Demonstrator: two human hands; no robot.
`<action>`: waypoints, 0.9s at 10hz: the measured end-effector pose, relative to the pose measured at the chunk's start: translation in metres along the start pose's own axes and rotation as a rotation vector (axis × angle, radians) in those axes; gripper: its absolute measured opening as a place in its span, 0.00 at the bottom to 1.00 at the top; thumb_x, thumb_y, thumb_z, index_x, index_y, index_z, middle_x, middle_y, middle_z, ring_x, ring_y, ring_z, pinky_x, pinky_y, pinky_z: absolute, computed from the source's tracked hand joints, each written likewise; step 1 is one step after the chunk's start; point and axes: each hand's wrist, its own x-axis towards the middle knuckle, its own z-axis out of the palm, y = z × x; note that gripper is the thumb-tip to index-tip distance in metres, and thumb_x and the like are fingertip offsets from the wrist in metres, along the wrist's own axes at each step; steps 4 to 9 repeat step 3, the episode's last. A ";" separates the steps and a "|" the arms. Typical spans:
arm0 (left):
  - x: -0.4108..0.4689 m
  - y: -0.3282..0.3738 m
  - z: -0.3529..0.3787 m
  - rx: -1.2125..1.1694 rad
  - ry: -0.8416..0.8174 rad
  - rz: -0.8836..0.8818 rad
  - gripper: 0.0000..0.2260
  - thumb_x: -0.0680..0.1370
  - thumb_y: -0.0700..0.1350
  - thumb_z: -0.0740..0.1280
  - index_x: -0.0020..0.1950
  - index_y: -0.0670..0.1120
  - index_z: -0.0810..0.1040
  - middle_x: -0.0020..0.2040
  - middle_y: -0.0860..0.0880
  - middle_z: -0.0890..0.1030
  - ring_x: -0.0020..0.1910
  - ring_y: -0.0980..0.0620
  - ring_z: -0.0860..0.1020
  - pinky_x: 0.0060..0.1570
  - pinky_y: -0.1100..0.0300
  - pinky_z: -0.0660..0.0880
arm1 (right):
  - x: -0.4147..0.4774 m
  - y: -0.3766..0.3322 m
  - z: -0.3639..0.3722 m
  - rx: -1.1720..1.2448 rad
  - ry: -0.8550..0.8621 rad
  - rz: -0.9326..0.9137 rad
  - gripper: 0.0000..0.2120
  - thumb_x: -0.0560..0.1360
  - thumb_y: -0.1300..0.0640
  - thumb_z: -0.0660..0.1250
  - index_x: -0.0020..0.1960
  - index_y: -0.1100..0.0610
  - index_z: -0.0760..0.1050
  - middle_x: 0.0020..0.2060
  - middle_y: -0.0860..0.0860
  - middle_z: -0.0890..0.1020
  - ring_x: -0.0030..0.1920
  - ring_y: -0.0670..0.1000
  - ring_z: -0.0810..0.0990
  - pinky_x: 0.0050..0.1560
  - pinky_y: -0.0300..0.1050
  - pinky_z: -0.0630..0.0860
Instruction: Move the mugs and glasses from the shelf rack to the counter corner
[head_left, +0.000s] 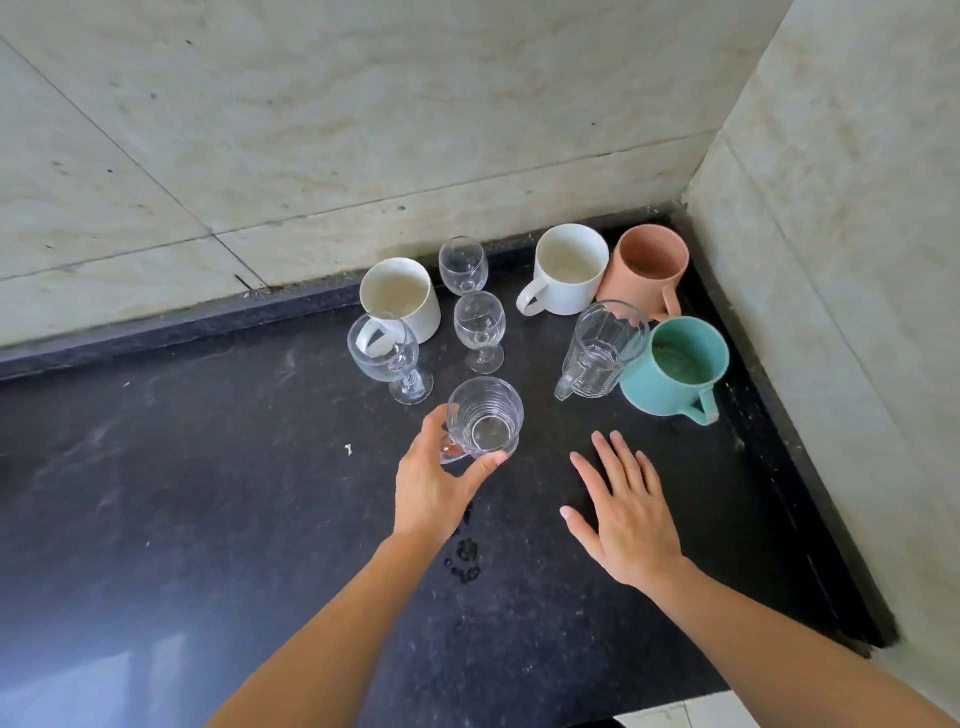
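My left hand (436, 483) grips a ribbed clear glass (485, 418) low on its side, at the front of the group on the black counter (208, 467). My right hand (628, 512) hovers flat and open beside it, holding nothing. Behind stand three stemmed wine glasses (479, 325), (462, 262), (387, 353), two white mugs (397, 296), (569, 267), a pink mug (649, 262), a teal mug (675, 364) and a clear fluted glass mug (602, 348). All stand upright in the counter corner.
Tiled walls (363, 130) close the corner at the back and right (857, 260). Water drops (465, 558) lie on the counter between my forearms. A small white speck (348, 448) sits left of the ribbed glass. The shelf rack is out of view.
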 end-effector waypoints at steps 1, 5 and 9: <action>-0.002 -0.008 0.003 0.003 -0.026 0.000 0.28 0.69 0.56 0.75 0.65 0.57 0.67 0.56 0.58 0.76 0.48 0.67 0.76 0.50 0.69 0.68 | 0.000 0.000 0.001 -0.041 -0.020 0.011 0.30 0.76 0.37 0.53 0.73 0.52 0.62 0.75 0.57 0.59 0.76 0.58 0.53 0.73 0.59 0.56; -0.003 -0.017 0.003 0.126 0.002 0.080 0.30 0.71 0.61 0.70 0.69 0.54 0.65 0.64 0.55 0.73 0.57 0.59 0.74 0.55 0.59 0.72 | 0.001 -0.001 0.000 -0.042 -0.013 0.011 0.31 0.77 0.36 0.50 0.74 0.51 0.59 0.76 0.57 0.57 0.76 0.58 0.51 0.74 0.59 0.55; -0.003 -0.017 0.003 0.126 0.002 0.080 0.30 0.71 0.61 0.70 0.69 0.54 0.65 0.64 0.55 0.73 0.57 0.59 0.74 0.55 0.59 0.72 | 0.001 -0.001 0.000 -0.042 -0.013 0.011 0.31 0.77 0.36 0.50 0.74 0.51 0.59 0.76 0.57 0.57 0.76 0.58 0.51 0.74 0.59 0.55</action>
